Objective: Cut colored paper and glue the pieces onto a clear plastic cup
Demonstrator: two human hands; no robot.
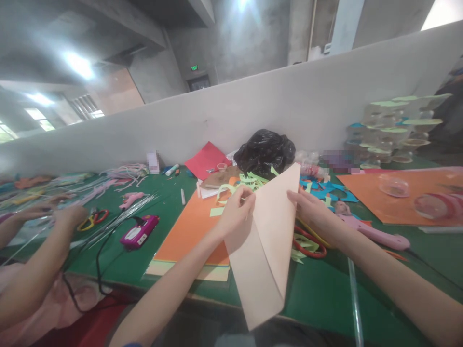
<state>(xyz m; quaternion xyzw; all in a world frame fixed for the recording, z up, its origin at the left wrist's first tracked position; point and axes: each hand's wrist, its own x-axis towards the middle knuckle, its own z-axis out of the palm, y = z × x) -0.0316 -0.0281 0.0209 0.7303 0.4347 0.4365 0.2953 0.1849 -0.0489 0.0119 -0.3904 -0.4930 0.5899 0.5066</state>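
A cream sheet of paper (265, 241), folded over on a slant, is held up over the table's front edge. My left hand (238, 209) pinches its upper left edge, and my right hand (307, 207) grips the upper right edge with the thumb on top. Beneath and left of it lies a stack of orange paper (195, 236) with paler sheets under it. Scissors with red and yellow handles (311, 248) rest below my right hand, among green paper scraps. Just right of that hand is a pink glue gun (376, 231).
A co-worker's hands (68, 214) are at the left, near scissors (93, 219) and a purple power box (140, 231) with a black cable. A black plastic bag (265, 149) and red paper (206, 161) sit against the partition. Stacked plastic cups (390, 127) stand back right.
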